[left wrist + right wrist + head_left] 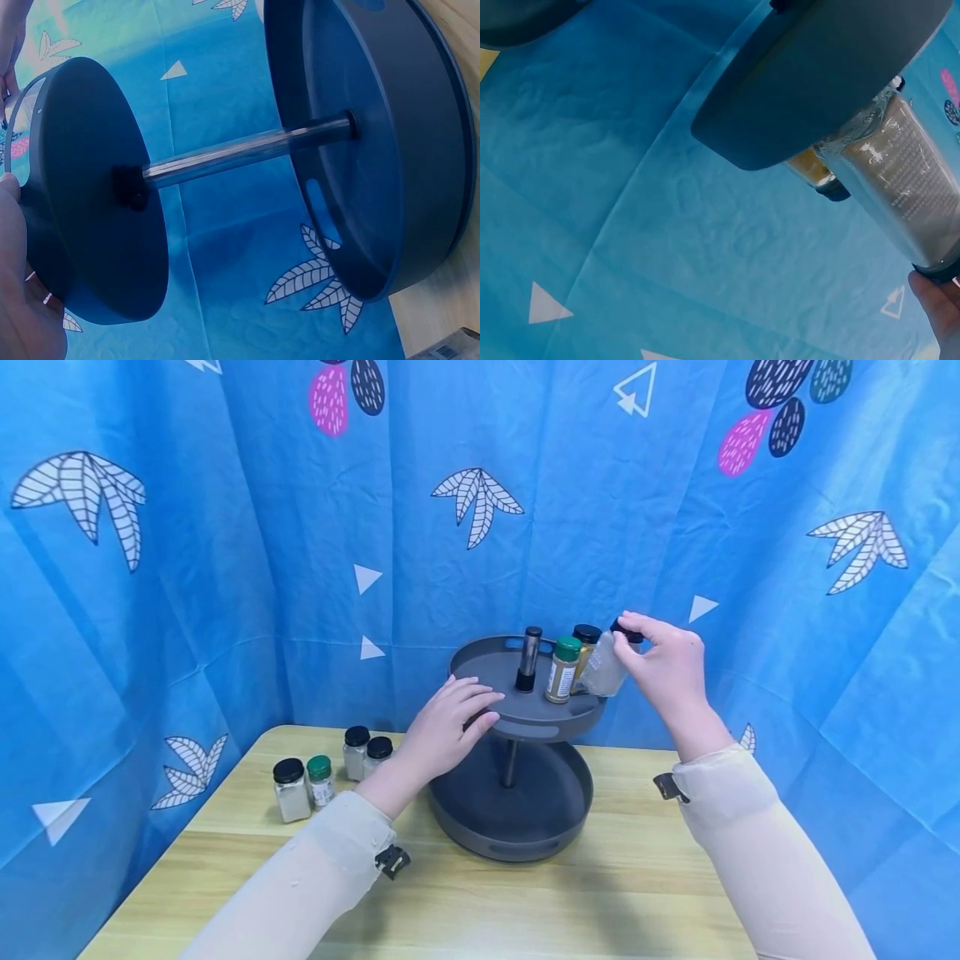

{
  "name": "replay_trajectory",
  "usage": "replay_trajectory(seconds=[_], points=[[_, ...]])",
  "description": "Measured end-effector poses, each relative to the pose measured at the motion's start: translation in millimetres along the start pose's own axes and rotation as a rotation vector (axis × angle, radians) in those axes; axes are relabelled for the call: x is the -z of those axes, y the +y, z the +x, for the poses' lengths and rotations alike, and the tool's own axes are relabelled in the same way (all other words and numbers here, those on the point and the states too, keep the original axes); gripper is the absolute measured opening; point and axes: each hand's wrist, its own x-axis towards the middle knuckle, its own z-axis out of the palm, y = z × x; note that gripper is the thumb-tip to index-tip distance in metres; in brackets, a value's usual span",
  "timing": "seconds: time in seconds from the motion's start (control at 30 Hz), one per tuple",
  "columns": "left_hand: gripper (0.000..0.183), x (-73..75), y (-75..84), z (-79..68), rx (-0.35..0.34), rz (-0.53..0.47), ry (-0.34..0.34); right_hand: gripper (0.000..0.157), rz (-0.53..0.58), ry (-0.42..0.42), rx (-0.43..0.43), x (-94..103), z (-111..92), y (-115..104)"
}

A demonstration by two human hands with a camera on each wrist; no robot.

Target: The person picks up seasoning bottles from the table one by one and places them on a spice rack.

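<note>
Right of centre, the right hand (667,664) pinches a tilted jar (604,668) by its cap (619,627). At centre, the left hand (438,727), fingers (476,703) relaxed, touches the upper tray (577,726).

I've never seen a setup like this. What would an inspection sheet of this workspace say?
Surface: light-yellow wood-grain table.
Job's things: dark-grey round two-tier tray; clear squarish black-capped jar, held tilted by the right edge of its upper tier.
Clutter, not in hand: brown green-capped jar and yellow black-capped jar on the upper tier; pale green-capped jar and three pale black-capped jars at table left.
Grips (bare hands): left grip touches the upper tier's rim; right grip pinches the clear jar's cap.
Cables: nothing seen.
Surroundings: blue leaf-patterned curtain behind.
</note>
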Motion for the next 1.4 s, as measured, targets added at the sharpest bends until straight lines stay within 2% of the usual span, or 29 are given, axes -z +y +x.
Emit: replay_trajectory(seconds=[0.7,1.07,1.4], points=[[0.04,1.0,2.2,0.5,0.002,0.001,-0.002,0.026,-0.003,-0.045,0.028,-13.1,1,2],[0.04,0.3,1.6,0.5,0.001,0.001,-0.005,0.027,-0.006,-0.071,0.057,-18.6,-6,5],[0.04,2.4,3.6,0.0,0.027,-0.007,-0.025,0.027,0.017,-0.107,0.076,-26.5,-13,8]])
